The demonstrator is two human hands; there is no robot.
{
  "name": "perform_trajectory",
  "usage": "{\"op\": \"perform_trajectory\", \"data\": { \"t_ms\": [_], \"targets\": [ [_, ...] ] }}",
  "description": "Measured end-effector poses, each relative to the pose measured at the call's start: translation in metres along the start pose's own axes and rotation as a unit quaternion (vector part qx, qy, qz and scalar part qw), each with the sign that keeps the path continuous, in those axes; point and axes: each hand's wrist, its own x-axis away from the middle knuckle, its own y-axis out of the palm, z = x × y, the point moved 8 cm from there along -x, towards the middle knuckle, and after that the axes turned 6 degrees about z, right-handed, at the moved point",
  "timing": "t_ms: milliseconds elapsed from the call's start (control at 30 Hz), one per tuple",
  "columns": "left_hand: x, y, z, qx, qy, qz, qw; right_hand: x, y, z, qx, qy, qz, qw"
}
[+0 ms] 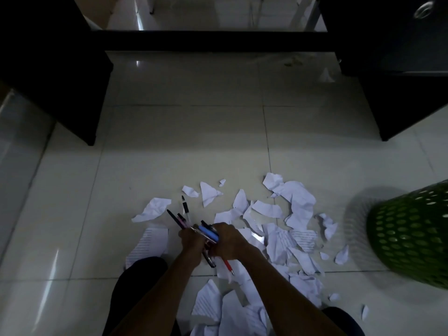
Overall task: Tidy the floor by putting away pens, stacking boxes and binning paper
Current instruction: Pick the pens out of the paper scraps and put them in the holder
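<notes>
My left hand and my right hand meet low in the middle and together grip a bundle of several pens, among them blue, black, pink and red ones. Their tips stick out up-left and down-right of my fists. One black-capped pen juts up beyond the bundle; whether it lies on the floor is unclear. Torn and crumpled white paper scraps lie scattered on the pale tiled floor around and to the right of my hands. A green perforated bin lies tilted at the right edge.
A dark desk spans the top, with a side panel on the left and a drawer unit on the right. A lined sheet lies left of my hands. My knees show at the bottom. A glass panel borders the left.
</notes>
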Motion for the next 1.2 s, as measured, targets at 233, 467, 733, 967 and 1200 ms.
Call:
{"op": "perform_trajectory", "data": {
  "t_ms": [233,467,733,967,1200],
  "targets": [
    [-0.009,-0.009,0.01,-0.041,0.025,0.011,0.999,0.005,-0.035,0.042,-0.005,0.096,0.047,0.994],
    [0.009,-0.007,0.011,-0.133,0.108,-0.078,0.982,0.015,-0.057,0.071,-0.128,0.21,0.14,0.959],
    [0.037,-0.024,0.034,-0.078,0.124,-0.079,0.986,0.037,-0.079,0.049,-0.233,0.197,0.195,0.932],
    [0.072,-0.034,0.064,0.045,0.095,-0.15,0.983,0.067,-0.078,-0.001,-0.33,0.13,0.151,0.923],
    [0.103,-0.04,0.073,0.119,0.087,-0.207,0.967,0.087,-0.04,-0.018,-0.298,0.12,0.137,0.937]
  ]
}}
